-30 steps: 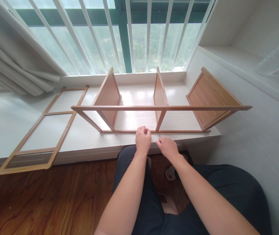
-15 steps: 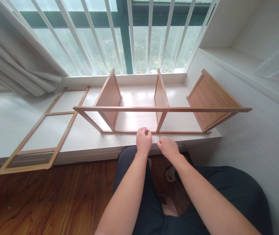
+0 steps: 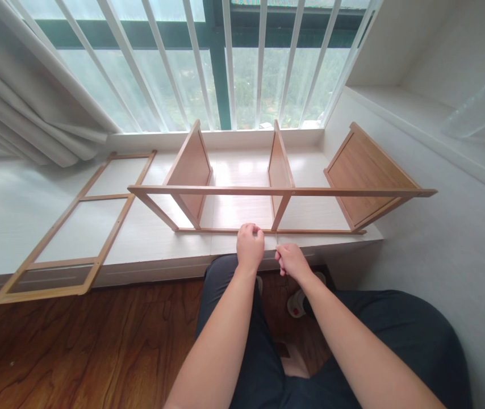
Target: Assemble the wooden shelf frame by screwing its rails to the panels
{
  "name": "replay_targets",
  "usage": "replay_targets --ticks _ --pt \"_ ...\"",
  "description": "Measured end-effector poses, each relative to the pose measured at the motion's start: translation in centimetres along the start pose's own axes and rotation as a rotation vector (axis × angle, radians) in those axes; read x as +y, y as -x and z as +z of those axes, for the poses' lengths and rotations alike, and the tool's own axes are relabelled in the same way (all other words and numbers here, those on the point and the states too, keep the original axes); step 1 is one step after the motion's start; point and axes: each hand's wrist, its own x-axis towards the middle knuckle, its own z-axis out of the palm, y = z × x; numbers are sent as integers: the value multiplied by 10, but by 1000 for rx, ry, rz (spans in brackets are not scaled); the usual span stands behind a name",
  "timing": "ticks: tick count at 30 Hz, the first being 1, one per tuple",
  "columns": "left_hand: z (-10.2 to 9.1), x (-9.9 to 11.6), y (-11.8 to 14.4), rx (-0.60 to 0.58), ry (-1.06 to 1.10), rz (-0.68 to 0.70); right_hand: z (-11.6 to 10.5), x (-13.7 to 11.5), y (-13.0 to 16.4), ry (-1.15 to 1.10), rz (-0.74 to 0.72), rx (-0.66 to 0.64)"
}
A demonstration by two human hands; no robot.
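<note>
A wooden shelf unit (image 3: pixel 242 190) lies on its side on the white window ledge, with three panels standing up between its side rails. My left hand (image 3: pixel 250 247) is closed at the near lower rail (image 3: pixel 319 232), its fingers curled over the wood. Just right of it and lower, my right hand (image 3: pixel 292 260) is closed in a pinch in front of the ledge edge, below the joint of the middle panel. A thin dark line shows above its fingertips, too small to make out. What the right fingers hold is hidden.
A second wooden frame (image 3: pixel 117 233) lies to the left, overhanging the ledge (image 3: pixel 140 250). A grey curtain (image 3: pixel 33 85) hangs at the far left, and white bars cross the window. On the right are a wall and a shelf with a clear plastic item (image 3: pixel 481 108). My legs are below.
My right hand has shifted slightly right and down, and its fingers have turned. My left hand stays at the rail. The shelf unit has hardly moved.
</note>
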Motion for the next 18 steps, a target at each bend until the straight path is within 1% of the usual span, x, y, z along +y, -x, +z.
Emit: replay_targets --ticks 3,9,14,18 --pt "0 0 0 -5 -7 3 -3 -4 2 44 -4 56" --pt "-1 1 0 -12 -27 14 -6 -15 5 262 -23 217" --pt "-1 0 1 -16 -43 18 -3 -19 2 395 -43 247" --pt "-1 -1 1 -27 -62 17 -2 -17 2 424 -75 252"
